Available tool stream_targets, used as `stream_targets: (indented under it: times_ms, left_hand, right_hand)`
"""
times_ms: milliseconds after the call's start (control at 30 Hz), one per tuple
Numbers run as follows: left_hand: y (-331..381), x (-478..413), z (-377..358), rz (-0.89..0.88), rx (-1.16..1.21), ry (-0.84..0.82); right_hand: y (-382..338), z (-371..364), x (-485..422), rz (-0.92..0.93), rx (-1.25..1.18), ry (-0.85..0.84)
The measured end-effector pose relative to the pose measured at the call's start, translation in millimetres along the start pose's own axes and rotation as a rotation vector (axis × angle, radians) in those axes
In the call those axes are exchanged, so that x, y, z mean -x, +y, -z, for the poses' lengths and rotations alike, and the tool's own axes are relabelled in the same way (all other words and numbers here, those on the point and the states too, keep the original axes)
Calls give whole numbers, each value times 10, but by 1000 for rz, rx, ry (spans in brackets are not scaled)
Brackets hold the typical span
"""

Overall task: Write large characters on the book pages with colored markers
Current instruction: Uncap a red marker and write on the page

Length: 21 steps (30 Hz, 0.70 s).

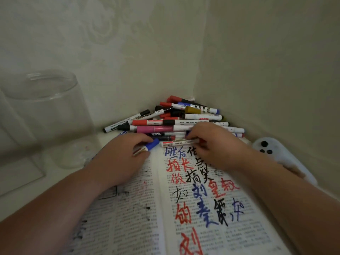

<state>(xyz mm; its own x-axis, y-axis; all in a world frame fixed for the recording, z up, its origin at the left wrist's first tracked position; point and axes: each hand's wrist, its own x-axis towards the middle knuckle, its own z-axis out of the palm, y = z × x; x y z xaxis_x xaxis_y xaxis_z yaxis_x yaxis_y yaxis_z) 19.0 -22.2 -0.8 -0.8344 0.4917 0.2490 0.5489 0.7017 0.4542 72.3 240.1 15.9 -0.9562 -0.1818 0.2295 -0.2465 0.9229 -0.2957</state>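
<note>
1. The left hand (119,157) pinched a blue-capped marker (151,144) at the far edge of the open book (128,208).
2. The right hand (213,146) curled its fingers round a white marker (176,143) beside the marker pile (184,116).

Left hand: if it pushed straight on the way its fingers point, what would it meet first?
Probably the pile of markers. The left hand, gripping a blue-capped marker, points up-right at the pile's lowest markers, just ahead; depth is unclear. The right hand pinches a white marker there.
</note>
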Motion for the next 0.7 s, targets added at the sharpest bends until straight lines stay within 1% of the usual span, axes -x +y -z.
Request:
stream_targets:
  times_ms: [100, 200, 333, 400, 467, 567, 633, 700]
  left_hand:
    - [-24, -23, 6, -15, -32, -17]
    - [-61, -19, 24, -48, -81, -8]
    - [-91, 2, 59, -76, -162, -7]
    - [-12, -18, 61, -104, -165, -55]
    - [137, -109, 80, -148, -182, -112]
    - [252, -368, 48, -254, -264, -173]
    - [232, -545, -29, -336, -280, -123]
    - [191, -663, -118, -326, -250, -34]
  right_hand:
    - [1, 35, 18, -76, -73, 25]
    - [41, 61, 51, -81, -41, 32]
    - [136, 165, 94, -203, 25, -41]
    - [186, 197, 123, -295, 5, -46]
    - [213, 204, 142, -351, -20, -15]
    - [228, 140, 104, -341, 1, 16]
    - [224, 70, 29, -292, -30, 39]
    - [219, 38, -93, -238, -61, 68]
